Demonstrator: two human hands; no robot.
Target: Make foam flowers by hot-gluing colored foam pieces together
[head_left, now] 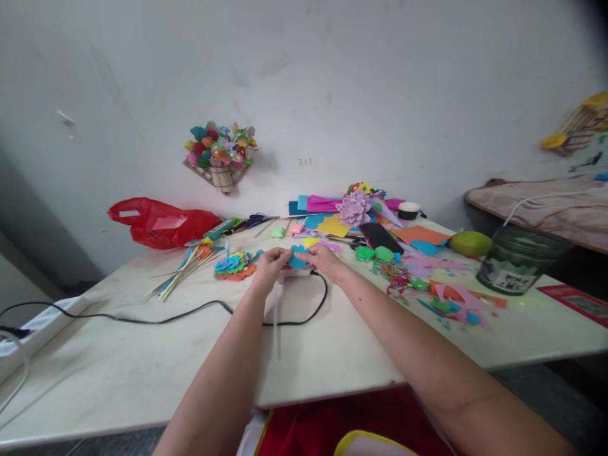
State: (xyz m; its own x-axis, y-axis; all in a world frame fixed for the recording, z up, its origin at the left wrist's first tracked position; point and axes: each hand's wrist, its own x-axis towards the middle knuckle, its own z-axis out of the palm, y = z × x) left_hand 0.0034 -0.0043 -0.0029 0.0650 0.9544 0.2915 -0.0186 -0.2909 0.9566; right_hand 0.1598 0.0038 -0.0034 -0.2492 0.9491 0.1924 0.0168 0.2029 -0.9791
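Observation:
A small blue foam piece with a scalloped edge is held between my two hands near the middle of the table. The fingertips of my left hand pinch its left side. On its right side, the fingers of my right hand are closed on it. Just below lies a white glue gun, with a clear stick pointing toward the front edge and a black cord at its right. Stacked foam flowers in blue, yellow, green and orange lie left of my left hand.
Foam scraps and a dark glass jar occupy the right side. A black phone lies behind my right hand. At the left are a red bag, thin strips and a power strip; a black cord crosses the table.

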